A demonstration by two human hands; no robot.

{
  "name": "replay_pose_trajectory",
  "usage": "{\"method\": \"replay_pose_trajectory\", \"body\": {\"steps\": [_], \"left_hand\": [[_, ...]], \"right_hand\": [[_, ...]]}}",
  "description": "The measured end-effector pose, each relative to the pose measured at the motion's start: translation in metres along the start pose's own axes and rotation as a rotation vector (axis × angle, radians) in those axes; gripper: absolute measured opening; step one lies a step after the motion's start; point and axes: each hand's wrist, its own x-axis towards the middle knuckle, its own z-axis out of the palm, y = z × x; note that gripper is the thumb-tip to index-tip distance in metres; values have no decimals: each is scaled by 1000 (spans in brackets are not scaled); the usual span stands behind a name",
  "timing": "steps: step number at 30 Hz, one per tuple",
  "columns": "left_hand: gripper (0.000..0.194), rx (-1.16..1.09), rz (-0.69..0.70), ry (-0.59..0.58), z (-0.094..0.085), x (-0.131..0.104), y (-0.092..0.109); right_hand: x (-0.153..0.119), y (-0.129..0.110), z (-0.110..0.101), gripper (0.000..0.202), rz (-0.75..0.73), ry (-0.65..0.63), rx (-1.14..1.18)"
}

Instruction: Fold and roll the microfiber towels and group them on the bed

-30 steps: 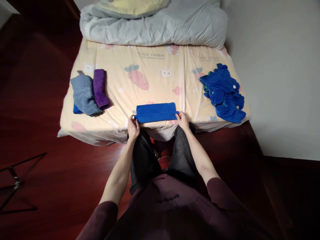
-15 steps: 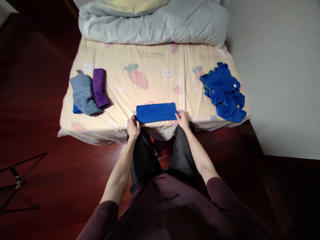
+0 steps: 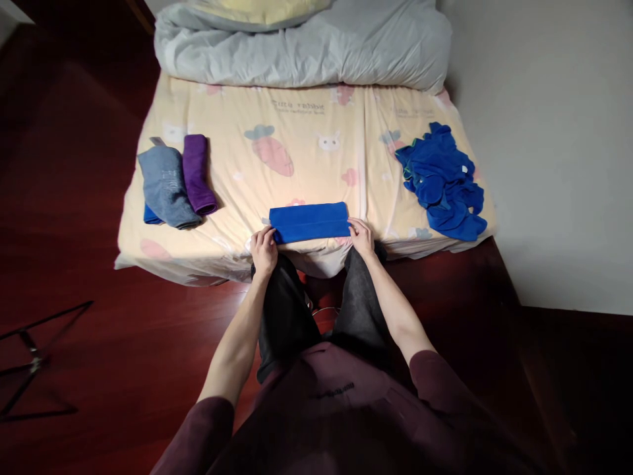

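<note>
A blue towel [image 3: 309,222], folded into a long flat strip, lies across the front edge of the bed. A pale tag sticks out at its left end. My left hand [image 3: 264,251] is closed on the towel's near left corner. At the opposite end, my right hand [image 3: 361,236] pinches the right edge between thumb and fingers. Both hands rest low, close to the bed's front edge and above my knees.
To the left lie a folded grey-blue towel [image 3: 169,188] on a blue one and a rolled purple towel [image 3: 198,175]. A crumpled blue cloth heap [image 3: 442,181] sits at right. A grey quilt [image 3: 297,53] covers the back of the patterned bed [image 3: 232,112]; a black stand [image 3: 34,363] is at lower left.
The near left corner of the blue towel has been drawn in slightly, and its right end looks straighter. Both hands have barely shifted and keep hold of the ends.
</note>
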Motion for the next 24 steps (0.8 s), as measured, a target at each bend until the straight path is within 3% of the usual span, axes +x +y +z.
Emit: {"method": "replay_pose_trajectory", "body": {"steps": [9,16,24], "left_hand": [[48,-72,-28,-105,-3,3,3],[68,1,-11,-155,-1,5,-2],[59,-63,-7,-133,-1,5,-4]], "right_hand": [[0,8,7,36,-37,-65,24],[0,7,4,61,26,-164,0],[2,0,2,56,49,-149,-17]]}}
